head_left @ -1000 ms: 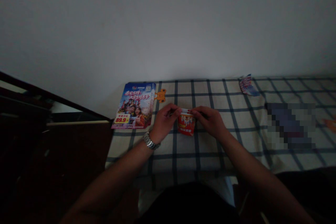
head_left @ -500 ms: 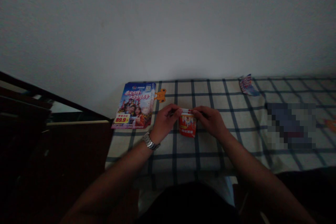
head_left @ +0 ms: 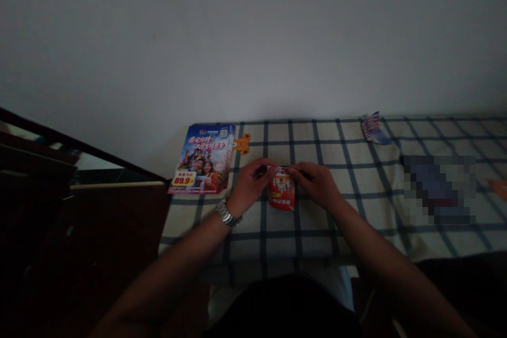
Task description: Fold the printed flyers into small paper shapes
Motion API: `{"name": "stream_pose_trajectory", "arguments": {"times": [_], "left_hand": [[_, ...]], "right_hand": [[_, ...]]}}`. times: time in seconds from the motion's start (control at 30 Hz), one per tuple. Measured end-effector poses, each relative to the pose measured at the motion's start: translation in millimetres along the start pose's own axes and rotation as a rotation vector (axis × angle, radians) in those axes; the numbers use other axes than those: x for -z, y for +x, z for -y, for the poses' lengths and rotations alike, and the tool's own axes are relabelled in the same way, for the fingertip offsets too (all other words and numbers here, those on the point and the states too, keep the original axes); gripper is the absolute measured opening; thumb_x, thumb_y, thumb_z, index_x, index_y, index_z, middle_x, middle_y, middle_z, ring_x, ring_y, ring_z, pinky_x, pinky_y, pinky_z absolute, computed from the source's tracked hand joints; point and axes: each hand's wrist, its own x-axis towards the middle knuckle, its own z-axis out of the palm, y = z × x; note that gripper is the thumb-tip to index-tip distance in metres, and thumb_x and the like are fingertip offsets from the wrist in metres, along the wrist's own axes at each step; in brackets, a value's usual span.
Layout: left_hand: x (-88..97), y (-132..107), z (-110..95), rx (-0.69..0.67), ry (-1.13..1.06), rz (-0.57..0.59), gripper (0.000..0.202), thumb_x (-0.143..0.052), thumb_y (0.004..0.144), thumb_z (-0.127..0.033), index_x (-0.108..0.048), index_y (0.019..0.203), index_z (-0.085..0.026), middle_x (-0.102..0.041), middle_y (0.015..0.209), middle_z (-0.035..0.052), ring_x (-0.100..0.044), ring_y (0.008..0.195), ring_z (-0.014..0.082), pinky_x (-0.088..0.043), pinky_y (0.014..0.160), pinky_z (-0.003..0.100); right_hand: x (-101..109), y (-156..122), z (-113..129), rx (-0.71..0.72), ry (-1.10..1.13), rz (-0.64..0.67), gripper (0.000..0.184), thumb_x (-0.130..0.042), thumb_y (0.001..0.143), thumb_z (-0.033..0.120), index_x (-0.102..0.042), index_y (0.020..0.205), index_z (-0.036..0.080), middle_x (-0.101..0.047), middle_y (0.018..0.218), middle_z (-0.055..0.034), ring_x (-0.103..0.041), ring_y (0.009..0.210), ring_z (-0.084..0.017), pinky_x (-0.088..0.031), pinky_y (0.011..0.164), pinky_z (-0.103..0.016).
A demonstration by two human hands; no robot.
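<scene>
Between my hands is a small red folded leaflet (head_left: 282,195) with white and yellow print, its printing upside down to me. My left hand (head_left: 253,178) pinches its far left corner; a metal watch is on that wrist. The far right corner is pinched between the thumb and fingers of my right hand (head_left: 316,180). The leaflet's far edge looks folded over and is partly hidden by my fingertips. To the left lies a stack of blue and pink flyers (head_left: 204,158) showing the price 89.9.
A checked cloth (head_left: 317,142) covers the surface against the white wall (head_left: 253,37). An orange bear shape (head_left: 242,144) is beside the flyers. Further right are a crumpled printed paper (head_left: 374,129) and a blurred-out dark object (head_left: 439,190). A dark rail (head_left: 87,145) slopes at left.
My fingers have drawn a little closer together along the leaflet's far edge. The white strip there has narrowed, and the leaflet's near end sits slightly closer to me.
</scene>
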Motion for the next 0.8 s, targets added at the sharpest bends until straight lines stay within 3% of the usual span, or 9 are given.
{"name": "stream_pose_trajectory", "arguments": {"times": [0.27, 0.6, 0.8], "left_hand": [[-0.2, -0.4, 0.0, 0.006, 0.018, -0.056, 0.025, -0.068, 0.091, -0.043, -0.073, 0.091, -0.019, -0.071, 0.083, 0.0021, -0.064, 0.075, 0.015, -0.05, 0.066, 0.023], [2.7, 0.4, 0.3, 0.013, 0.099, -0.033, 0.024, -0.07, 0.089, -0.042, -0.074, 0.088, -0.019, -0.069, 0.076, 0.0003, -0.06, 0.065, 0.0129, -0.046, 0.058, 0.021], [1.4, 0.9, -2.8, 0.055, 0.075, -0.01, 0.03, -0.066, 0.091, -0.048, -0.075, 0.092, -0.019, -0.074, 0.084, 0.0028, -0.067, 0.076, 0.0171, -0.051, 0.066, 0.024]], "right_hand": [[-3.0, 0.5, -0.4, -0.03, 0.043, 0.007, 0.027, -0.061, 0.096, 0.043, -0.078, 0.099, 0.022, -0.079, 0.087, -0.0042, -0.072, 0.075, -0.019, -0.054, 0.068, -0.028], [-2.6, 0.1, 1.6, -0.075, 0.145, 0.077, 0.027, -0.064, 0.094, 0.044, -0.077, 0.105, 0.022, -0.08, 0.095, -0.0045, -0.073, 0.079, -0.019, -0.055, 0.068, -0.028], [-1.6, -0.1, -0.6, -0.074, 0.063, 0.039, 0.026, -0.063, 0.095, 0.044, -0.078, 0.098, 0.023, -0.079, 0.088, -0.0029, -0.072, 0.075, -0.018, -0.054, 0.066, -0.027]]}}
